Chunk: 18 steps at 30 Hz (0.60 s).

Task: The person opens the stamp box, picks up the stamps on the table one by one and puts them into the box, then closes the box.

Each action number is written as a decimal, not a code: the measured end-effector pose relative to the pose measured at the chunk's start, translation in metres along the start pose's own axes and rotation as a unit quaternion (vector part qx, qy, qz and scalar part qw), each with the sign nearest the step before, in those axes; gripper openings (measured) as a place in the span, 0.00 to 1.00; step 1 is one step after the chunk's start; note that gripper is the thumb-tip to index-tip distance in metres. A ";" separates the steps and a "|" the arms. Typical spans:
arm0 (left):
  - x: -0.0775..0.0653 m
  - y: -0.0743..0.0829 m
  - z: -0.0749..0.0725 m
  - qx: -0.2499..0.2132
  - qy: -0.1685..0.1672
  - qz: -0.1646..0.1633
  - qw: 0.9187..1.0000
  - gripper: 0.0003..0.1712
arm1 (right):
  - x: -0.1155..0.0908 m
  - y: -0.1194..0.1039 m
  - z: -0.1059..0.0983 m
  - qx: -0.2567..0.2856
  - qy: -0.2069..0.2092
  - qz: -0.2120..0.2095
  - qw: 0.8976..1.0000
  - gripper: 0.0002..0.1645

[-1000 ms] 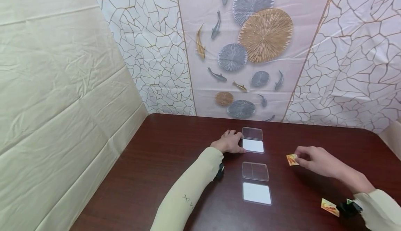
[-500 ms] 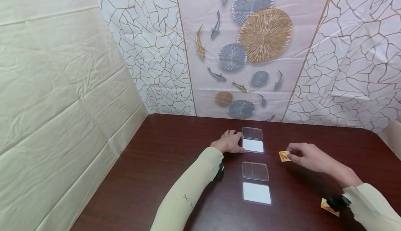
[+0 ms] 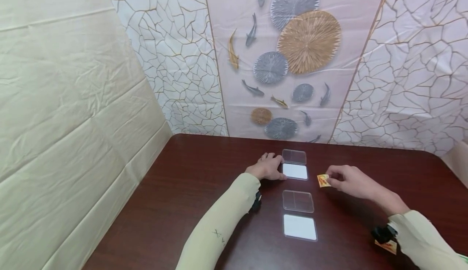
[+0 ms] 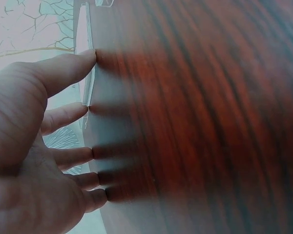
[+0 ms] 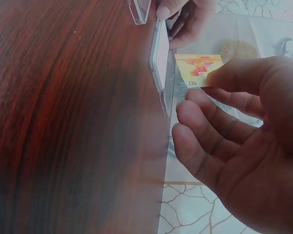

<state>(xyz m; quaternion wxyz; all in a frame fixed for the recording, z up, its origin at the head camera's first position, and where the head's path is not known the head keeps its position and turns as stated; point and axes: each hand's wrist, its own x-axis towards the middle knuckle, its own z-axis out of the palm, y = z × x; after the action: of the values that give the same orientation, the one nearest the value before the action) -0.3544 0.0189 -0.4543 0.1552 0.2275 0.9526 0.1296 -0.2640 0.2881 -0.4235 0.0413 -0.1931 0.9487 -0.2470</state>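
My right hand [image 3: 351,181] pinches a yellow-orange postage stamp [image 3: 323,180] between thumb and index finger. In the right wrist view the stamp [image 5: 198,69] has perforated edges and is marked 80; it is held above the table. My left hand [image 3: 268,167] has its fingers spread on the table. Its thumb and index fingertips touch the left edge of the far clear plastic case [image 3: 295,171], which has a white insert. That case's clear lid [image 3: 294,156] lies folded back behind it. The stamp is just right of this case, apart from it.
A second case [image 3: 300,227] with a white insert lies nearer, its clear lid [image 3: 297,201] folded back. Another stamp [image 3: 388,247] lies partly hidden under my right wrist's black camera [image 3: 383,235]. A green-edged item [image 3: 463,258] shows at the lower right. Patterned cloth hangs behind the table.
My right hand has moved left and slightly away from me with the stamp, closer to the far case. My left hand has stayed at the case's edge.
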 end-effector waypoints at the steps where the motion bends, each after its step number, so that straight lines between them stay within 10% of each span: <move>1: 0.000 0.000 0.000 0.001 0.000 0.000 1.000 0.35 | 0.001 0.000 0.000 0.002 0.000 0.001 1.000 0.02; 18: -0.003 0.001 -0.002 0.009 -0.002 0.004 1.000 0.34 | 0.015 -0.010 0.008 0.033 -0.005 0.031 0.999 0.05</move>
<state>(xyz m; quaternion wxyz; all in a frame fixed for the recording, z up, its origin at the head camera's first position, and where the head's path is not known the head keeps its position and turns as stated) -0.3519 0.0182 -0.4516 0.1544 0.2328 0.9526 0.1207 -0.2727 0.2709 -0.4258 0.0595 -0.1637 0.9452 -0.2760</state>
